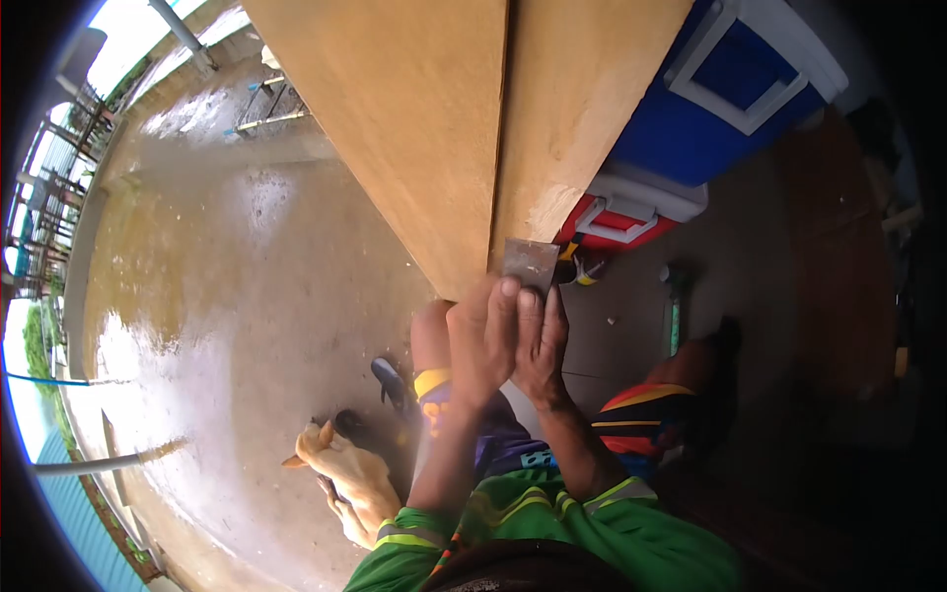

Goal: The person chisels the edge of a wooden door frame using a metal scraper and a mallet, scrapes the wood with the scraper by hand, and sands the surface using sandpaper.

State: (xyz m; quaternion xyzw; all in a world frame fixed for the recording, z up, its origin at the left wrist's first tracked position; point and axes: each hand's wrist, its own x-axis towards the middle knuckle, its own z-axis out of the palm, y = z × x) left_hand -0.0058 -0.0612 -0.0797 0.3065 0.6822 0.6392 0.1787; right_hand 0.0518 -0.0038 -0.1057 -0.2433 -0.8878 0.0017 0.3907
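A flat, rectangular metal scraper (531,260) is pinched between both hands, its far edge at the near end of a wooden board (557,109). My left hand (478,340) is closed, its thumb pressed along the lower face of the metal. Beside it, touching, my right hand (539,347) is closed too, with its thumb on the same piece. The fingers behind the scraper are partly hidden. Close to the scraper, the board has a paler, rough-looking patch. A second, wider wooden panel (404,109) runs alongside on the left, with a dark seam between them.
To the right stand a blue cooler (641,138) and a red cooler (612,222) with white handles. A yellow-and-black tool (582,268) and a green-handled hammer (675,306) lie nearby. On the left, a tan dog (345,474) lies on wet concrete near dark sandals (391,383).
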